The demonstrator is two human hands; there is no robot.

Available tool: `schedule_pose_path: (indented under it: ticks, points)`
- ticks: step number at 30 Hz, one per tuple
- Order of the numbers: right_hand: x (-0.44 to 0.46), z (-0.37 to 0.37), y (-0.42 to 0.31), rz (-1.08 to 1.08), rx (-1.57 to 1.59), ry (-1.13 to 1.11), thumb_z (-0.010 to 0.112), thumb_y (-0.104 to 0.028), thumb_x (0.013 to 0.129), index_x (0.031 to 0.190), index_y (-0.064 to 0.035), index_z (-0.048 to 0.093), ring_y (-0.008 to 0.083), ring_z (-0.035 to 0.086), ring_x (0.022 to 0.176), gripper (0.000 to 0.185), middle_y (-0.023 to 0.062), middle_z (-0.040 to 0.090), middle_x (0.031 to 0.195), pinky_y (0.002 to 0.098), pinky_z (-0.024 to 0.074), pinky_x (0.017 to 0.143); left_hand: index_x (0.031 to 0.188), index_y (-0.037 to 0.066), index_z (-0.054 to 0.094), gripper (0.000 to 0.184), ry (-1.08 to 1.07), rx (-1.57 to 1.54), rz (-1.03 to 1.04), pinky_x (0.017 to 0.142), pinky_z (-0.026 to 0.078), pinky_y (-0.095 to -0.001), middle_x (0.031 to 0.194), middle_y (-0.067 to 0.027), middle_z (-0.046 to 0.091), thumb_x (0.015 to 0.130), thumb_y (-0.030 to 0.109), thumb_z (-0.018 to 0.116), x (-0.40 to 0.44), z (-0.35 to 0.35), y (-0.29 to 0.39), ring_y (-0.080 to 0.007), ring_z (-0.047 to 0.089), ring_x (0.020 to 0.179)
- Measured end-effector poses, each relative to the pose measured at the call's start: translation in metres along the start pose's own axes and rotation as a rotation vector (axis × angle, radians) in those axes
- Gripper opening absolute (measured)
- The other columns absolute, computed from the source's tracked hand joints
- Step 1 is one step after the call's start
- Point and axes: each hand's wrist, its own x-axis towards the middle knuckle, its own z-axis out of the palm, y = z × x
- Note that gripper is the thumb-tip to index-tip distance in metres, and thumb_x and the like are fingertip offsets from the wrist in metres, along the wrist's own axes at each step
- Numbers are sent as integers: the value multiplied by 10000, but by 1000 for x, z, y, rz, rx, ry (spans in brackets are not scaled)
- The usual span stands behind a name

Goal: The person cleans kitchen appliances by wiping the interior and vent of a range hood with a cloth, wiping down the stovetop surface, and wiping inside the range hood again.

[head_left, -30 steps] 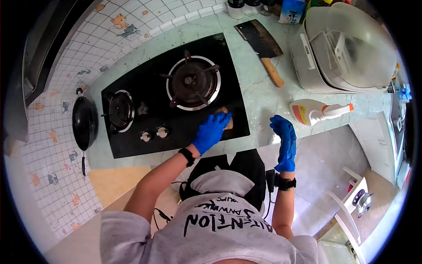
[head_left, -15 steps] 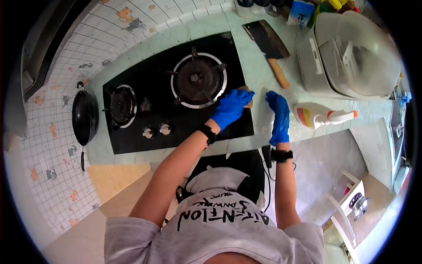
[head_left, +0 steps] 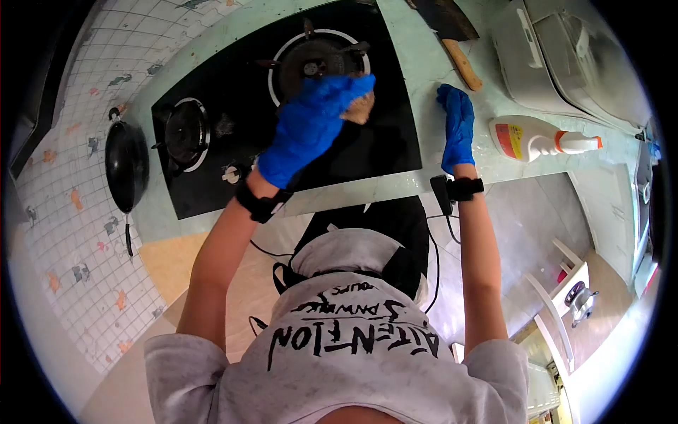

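My left hand (head_left: 311, 120), in a blue glove, is raised over the black gas stove (head_left: 385, 145), beside the large burner (head_left: 311, 68). Its fingers are closed on a brown cloth (head_left: 360, 106), which sticks out past the fingertips. Much of the cloth is hidden by the glove. My right hand (head_left: 458, 127), also blue-gloved, lies on the pale green countertop (head_left: 432, 67) to the right of the stove. Its fingers stretch forward and nothing shows in them. A white spray bottle (head_left: 530, 139) with an orange-trimmed nozzle lies on its side just right of that hand.
A cleaver (head_left: 455, 35) with a wooden handle lies beyond my right hand. Behind the bottle stands a pale plastic container (head_left: 537, 63). The small burner (head_left: 186, 134) is at the stove's left, and a black pan (head_left: 126, 166) hangs by the tiled wall.
My left hand has moved left across the stove with the cloth and lifted closer to the camera. The view has shifted; my right hand keeps its place on the countertop.
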Motion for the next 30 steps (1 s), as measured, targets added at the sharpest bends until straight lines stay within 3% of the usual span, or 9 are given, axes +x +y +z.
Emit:
schedule_pose_path:
  ticks: [5, 6, 9, 11, 18, 19, 23, 27, 30]
  points:
    - [24, 48, 10, -554, -602, 225, 437, -86, 823, 991, 4, 514, 316, 498, 922, 205, 181, 527, 967, 353, 381, 828, 1138, 74, 476, 378, 403, 50, 179, 866, 371, -349, 1118, -85, 510, 772, 162, 502, 22, -96, -27, -293, 478, 991]
    - [23, 58, 0, -438, -567, 154, 447, -62, 811, 1055, 1, 490, 340, 459, 1001, 256, 207, 481, 1076, 362, 363, 866, 1131, 46, 472, 363, 519, 15, 169, 871, 367, -344, 1112, -101, 510, 791, 168, 499, 20, -111, -40, -274, 482, 995]
    - [29, 79, 19, -577, -654, 89, 451, -61, 805, 1171, 2, 408, 341, 392, 1095, 373, 211, 385, 1212, 362, 321, 923, 1138, -16, 431, 369, 773, 78, 182, 883, 357, -327, 1118, -133, 489, 825, 168, 496, 32, -171, -53, -226, 482, 1000]
    - [25, 90, 34, -530, -599, 46, 432, -47, 803, 1251, 1, 305, 332, 314, 1166, 468, 204, 286, 1297, 365, 260, 971, 1186, -34, 338, 466, 946, 14, 24, 923, 311, -321, 1189, -128, 408, 815, 171, 530, 31, -194, -49, -219, 416, 1063]
    - [18, 106, 9, -272, -333, -27, 394, -95, 844, 1217, 10, 350, 304, 356, 1135, 391, 188, 375, 1232, 370, 258, 968, 1150, 0, 368, 413, 1330, -10, -205, 946, 255, -328, 1173, -134, 395, 826, 204, 523, 72, -256, -72, -235, 368, 1081]
    - [19, 108, 9, -142, -211, -37, 381, -100, 852, 1209, 7, 361, 299, 358, 1135, 373, 183, 372, 1237, 374, 265, 964, 1129, 4, 382, 398, 1194, 142, -180, 930, 273, -325, 1145, -129, 415, 823, 217, 524, 79, -265, -76, -225, 387, 1059]
    - [25, 107, 46, -333, -528, -21, 376, -95, 842, 1230, -7, 341, 309, 313, 1174, 400, 164, 336, 1276, 379, 232, 978, 1048, 1, 438, 312, 985, 508, 162, 870, 333, -304, 1061, -121, 475, 825, 207, 511, 131, -261, -48, -205, 451, 990]
    - [22, 113, 50, -202, -618, -33, 365, -109, 830, 1255, -36, 319, 309, 262, 1211, 433, 149, 296, 1308, 395, 203, 987, 1284, 20, 222, 529, 1364, 594, -79, 947, 289, -319, 1291, -155, 305, 847, 171, 477, 127, -312, -94, -246, 374, 1119]
    - [24, 113, 44, -158, -759, -72, 361, -126, 823, 1268, -54, 305, 313, 248, 1219, 455, 141, 279, 1322, 410, 200, 984, 1252, -23, 252, 508, 1670, 288, 97, 946, 265, -303, 1247, -151, 355, 832, 134, 490, 159, -329, -66, -244, 364, 1119]
